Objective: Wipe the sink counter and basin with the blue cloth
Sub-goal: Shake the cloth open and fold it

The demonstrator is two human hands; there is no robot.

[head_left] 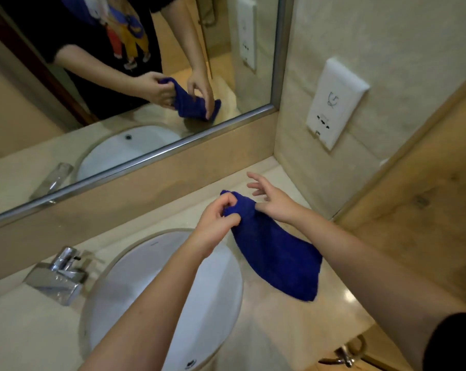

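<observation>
Warm indoor light fills the view, moderately bright and fairly even; it seems to fall from above. A small glare spot shines on the polished tabletop [345,294], and the chrome faucet [56,274] carries streaky highlights. A faint soft shadow lies on the stone beneath the blue cloth [277,253]. The wide lens bends the mirror frame [151,154] and the wall lines toward the edges. Motion blur smears the spread fingers of the right hand [273,199], and the whole picture is slightly soft.
</observation>
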